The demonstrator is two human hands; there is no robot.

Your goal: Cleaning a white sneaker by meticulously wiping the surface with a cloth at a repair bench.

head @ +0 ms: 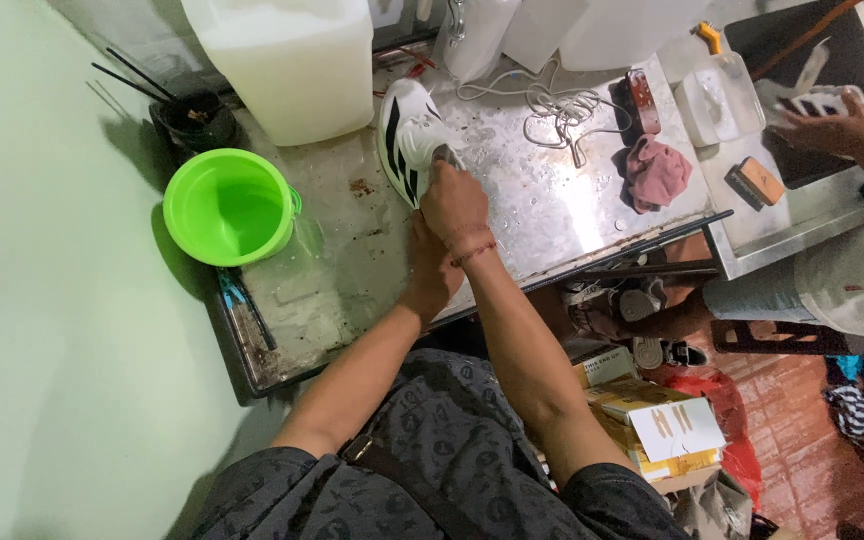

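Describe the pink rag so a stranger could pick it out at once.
Start at the wet steel table. Toward its right end, just below the tangled white cord, lies the crumpled pink rag. It is the only pink cloth there.

yellow-white cardboard boxes (652, 425) | on floor | lower right, beneath table

Bare steel tabletop (552, 215) btwn shoe (407, 135) & pink rag (655, 170); green bucket (230, 205) left.

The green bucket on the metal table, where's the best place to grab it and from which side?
Probably the rim of the green bucket, from above on its near side. It stands upright and open with nothing visible inside, and the wall and dark pot crowd the other sides.
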